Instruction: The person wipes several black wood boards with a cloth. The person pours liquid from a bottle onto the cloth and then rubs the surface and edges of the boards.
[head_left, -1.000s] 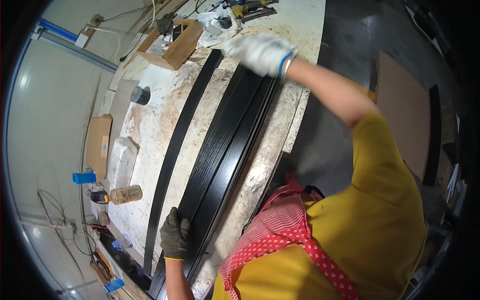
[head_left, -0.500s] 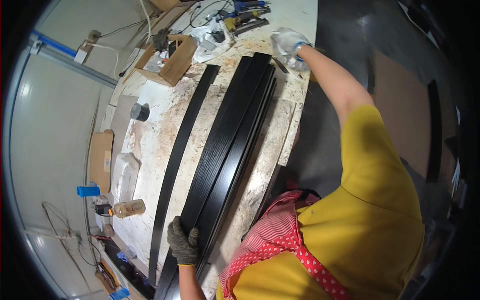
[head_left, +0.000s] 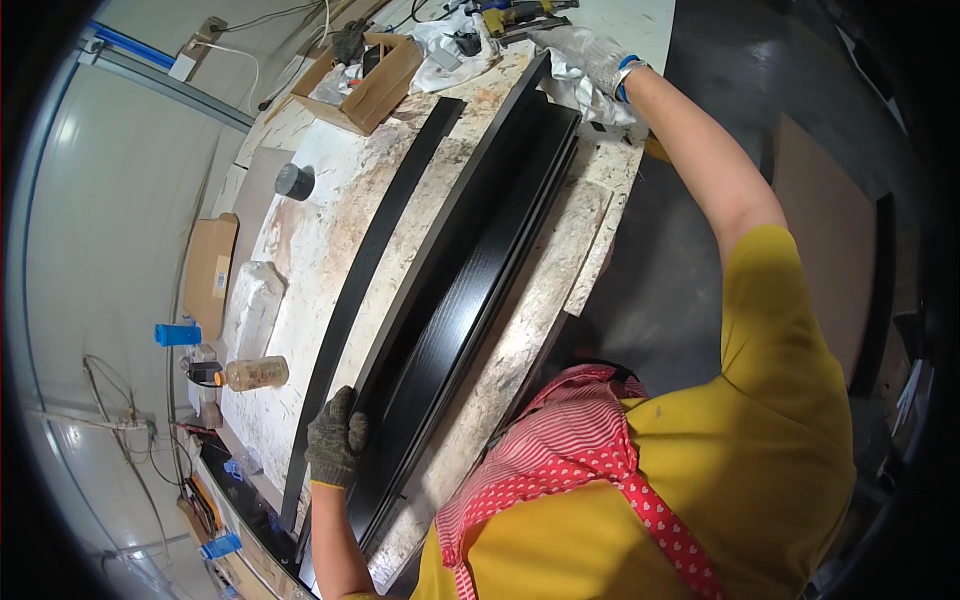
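Left hand (head_left: 335, 440): one, in a dark knitted glove with yellow cuff trim; fingers and thumb curl about the lower part of a tilted board, grasping it. Right hand (head_left: 585, 58): one, in a white glove with a blue-edged cuff; a crumpled white cloth (head_left: 592, 98) lies against its underside, fingers hidden — whether they grip it, cannot tell.

Tilted board (head_left: 452, 220): one, long, black, standing on its long edge, running from the left hand up to just beside the right.

Board stack (head_left: 480, 270): black, wood-grained, glossy on top, edges layered; just right of the left hand; count unclear.

Loose strip (head_left: 372, 262): one, narrow, flat, black; its lower part just left of the left hand. A band of scuffed, pale worktable (head_left: 320, 240) separates it from the tilted board; more such surface stretches along its far side. The table's near edge runs below the right hand, past the stack.

Beyond the left hand: one clear bottle (head_left: 255, 373) with an orange cap, one plastic-wrapped block (head_left: 257, 305), one dark round pot (head_left: 295, 182).

Left of the right hand: one open wooden box (head_left: 375, 95), straight-sided, holding mixed items.
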